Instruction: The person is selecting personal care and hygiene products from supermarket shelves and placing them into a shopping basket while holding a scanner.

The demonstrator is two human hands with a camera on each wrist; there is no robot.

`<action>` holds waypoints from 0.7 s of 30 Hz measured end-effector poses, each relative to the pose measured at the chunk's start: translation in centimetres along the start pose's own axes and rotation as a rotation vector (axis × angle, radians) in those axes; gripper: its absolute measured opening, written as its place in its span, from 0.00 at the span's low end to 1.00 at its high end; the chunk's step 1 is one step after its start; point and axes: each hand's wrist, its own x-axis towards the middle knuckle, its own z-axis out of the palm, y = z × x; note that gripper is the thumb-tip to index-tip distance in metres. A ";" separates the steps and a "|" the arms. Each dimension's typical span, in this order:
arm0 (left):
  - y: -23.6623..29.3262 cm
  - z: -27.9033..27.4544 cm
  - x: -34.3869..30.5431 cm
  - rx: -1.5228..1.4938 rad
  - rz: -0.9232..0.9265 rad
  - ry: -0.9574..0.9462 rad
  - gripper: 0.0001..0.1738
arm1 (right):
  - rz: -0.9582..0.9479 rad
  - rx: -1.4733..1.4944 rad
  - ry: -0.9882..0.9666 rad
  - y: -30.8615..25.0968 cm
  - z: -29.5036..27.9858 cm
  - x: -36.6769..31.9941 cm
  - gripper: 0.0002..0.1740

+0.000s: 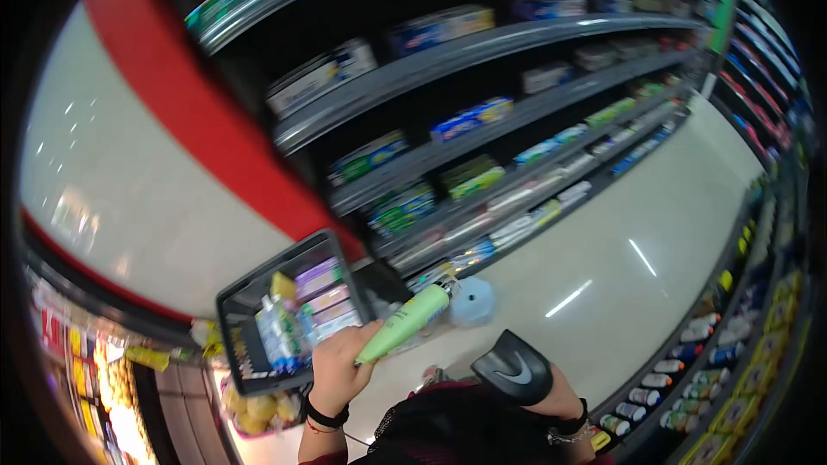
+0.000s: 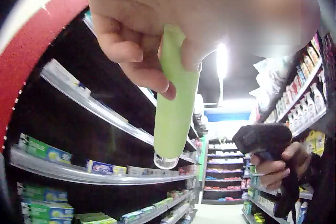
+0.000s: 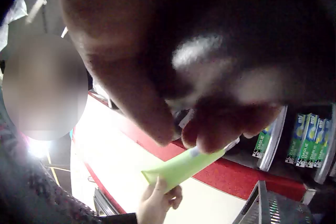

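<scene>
A light green squeeze tube (image 1: 405,325) with a clear cap is held by my left hand (image 1: 338,368) at its flat end. In the left wrist view, thumb and fingers pinch the tube (image 2: 177,108), cap pointing down. My right hand (image 1: 558,398) grips a black handheld scanner (image 1: 515,368), its head toward the tube's side. The scanner (image 2: 262,138) shows its handle in the left wrist view, with fingers wrapped round it. Beside my left hand is a dark grey basket (image 1: 231,320) holding purple boxes (image 1: 320,279) and clear bottles or pouches (image 1: 277,331).
Ahead run dark shelves (image 1: 482,47) with boxed toothpaste (image 2: 47,150). A red and white pillar (image 1: 185,112) stands left. Bottles (image 1: 663,379) line the right shelf. A pale blue round thing (image 1: 472,302) sits low near the tube; yellow round fruit (image 1: 258,411) lies below the basket.
</scene>
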 end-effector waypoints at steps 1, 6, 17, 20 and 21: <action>1.5 2.1 1.1 0.008 0.078 -0.021 0.21 | -0.003 -0.010 0.055 -0.1 -1.5 -1.2 0.44; 10.2 12.1 7.6 -0.203 0.297 -0.101 0.17 | -0.019 -0.233 0.374 6.2 -8.7 -8.9 0.44; 31.0 34.0 15.9 -0.844 0.562 -0.737 0.14 | -0.052 0.308 1.166 7.7 -19.5 -20.9 0.27; 34.2 41.0 16.9 -1.131 0.317 -0.816 0.25 | -0.118 0.262 1.295 8.8 -23.5 -21.4 0.29; 36.2 42.5 17.6 -1.145 0.324 -0.823 0.25 | -0.163 0.312 1.354 8.0 -24.9 -21.2 0.30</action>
